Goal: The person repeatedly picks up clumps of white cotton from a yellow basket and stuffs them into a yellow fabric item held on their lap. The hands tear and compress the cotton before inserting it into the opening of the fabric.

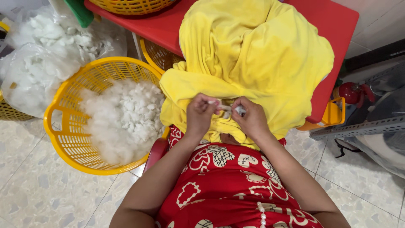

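Your left hand (201, 113) and right hand (252, 119) meet knuckle to knuckle, forearms angled inward over your lap, fingers pinched tight on a small white piece (231, 109) at the edge of the yellow plush cover (253, 55), which drapes off the red table (160, 25).

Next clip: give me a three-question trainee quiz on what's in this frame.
1. True or false: both hands pinch at the edge of the yellow fabric cover draped over the red table.
2. What fills the yellow basket on the floor? A) white stuffing B) folded cloth C) nothing
3. Fill in: the clear bags of white stuffing lie on the person's ____ side.

Key
1. True: the left hand and right hand meet at the cover's near edge, with small whitish bits between the fingers.
2. A, white stuffing.
3. Left.
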